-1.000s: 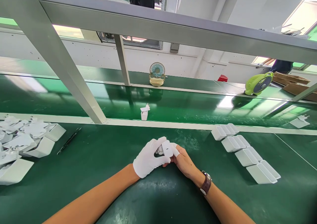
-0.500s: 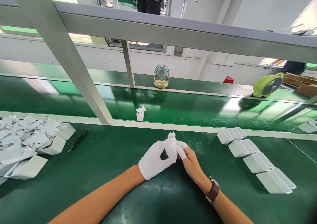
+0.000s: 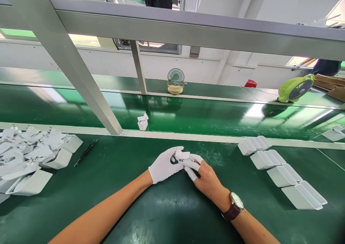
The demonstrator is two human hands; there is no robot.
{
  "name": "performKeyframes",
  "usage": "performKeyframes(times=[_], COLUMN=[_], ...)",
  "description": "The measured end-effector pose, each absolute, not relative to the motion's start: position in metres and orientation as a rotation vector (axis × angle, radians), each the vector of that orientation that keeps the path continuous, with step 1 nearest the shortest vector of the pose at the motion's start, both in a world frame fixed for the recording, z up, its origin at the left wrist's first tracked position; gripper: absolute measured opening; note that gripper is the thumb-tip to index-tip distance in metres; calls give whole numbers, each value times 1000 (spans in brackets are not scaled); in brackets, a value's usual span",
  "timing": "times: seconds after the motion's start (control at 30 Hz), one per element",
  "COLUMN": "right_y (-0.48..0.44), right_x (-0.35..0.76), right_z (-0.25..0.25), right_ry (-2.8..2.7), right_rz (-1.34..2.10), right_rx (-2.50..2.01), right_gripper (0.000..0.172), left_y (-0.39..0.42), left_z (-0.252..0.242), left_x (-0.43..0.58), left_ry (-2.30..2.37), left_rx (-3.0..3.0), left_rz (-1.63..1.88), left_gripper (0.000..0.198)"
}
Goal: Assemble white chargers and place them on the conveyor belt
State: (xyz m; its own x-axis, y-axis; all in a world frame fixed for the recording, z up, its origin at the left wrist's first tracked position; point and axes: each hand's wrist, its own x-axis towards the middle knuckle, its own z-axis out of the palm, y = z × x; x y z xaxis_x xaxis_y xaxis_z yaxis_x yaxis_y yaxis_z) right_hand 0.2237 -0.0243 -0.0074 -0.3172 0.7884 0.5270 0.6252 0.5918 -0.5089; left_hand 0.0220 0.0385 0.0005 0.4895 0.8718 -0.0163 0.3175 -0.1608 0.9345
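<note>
A white power adapter (image 3: 182, 155) is held between my hands over the green worktop, lying tilted with its underside partly hidden by fingers. My left hand (image 3: 165, 166), in a white glove, is closed around it from the left, thumb and forefinger forming a ring. From the right, my right hand (image 3: 209, 179), with white covers on its fingertips, has its fingers closed on the adapter's near right side. Exactly which part those fingers grip is partly hidden.
A heap of white adapter parts (image 3: 29, 154) lies left, beside a black pen (image 3: 85, 152). Rows of white open casings (image 3: 281, 175) stand right. A white adapter piece (image 3: 142, 121) sits on the green conveyor belt (image 3: 188, 114). A slanting metal post (image 3: 83, 78) rises ahead.
My hands have tipped the adapter from upright to lying tilted, and my right hand's fingers have shifted on it. The piece on the belt has moved left.
</note>
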Motion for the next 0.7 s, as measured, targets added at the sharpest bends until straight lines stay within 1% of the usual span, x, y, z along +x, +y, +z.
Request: performKeyframes(times=[0.27, 0.5, 0.6, 0.7], right_y=[-25, -23, -24, -25], right_x=[223, 224, 224, 223], right_z=[-1, -4, -6, -7], right_ry=[-1926, -2012, -1995, -1974], right_rz=[164, 293, 317, 351], right_rx=[-1062, -1109, -1164, -1221], right_gripper=[50, 39, 39, 43], left_y=[37, 35, 36, 36], left_z=[8, 13, 12, 11], left_x=[20, 24, 23, 22], left_ry=[1073, 1115, 1097, 1089], left_rx=[1767, 1733, 1738, 1737], left_rz=[733, 642, 632, 628], left_gripper=[62, 61, 62, 61])
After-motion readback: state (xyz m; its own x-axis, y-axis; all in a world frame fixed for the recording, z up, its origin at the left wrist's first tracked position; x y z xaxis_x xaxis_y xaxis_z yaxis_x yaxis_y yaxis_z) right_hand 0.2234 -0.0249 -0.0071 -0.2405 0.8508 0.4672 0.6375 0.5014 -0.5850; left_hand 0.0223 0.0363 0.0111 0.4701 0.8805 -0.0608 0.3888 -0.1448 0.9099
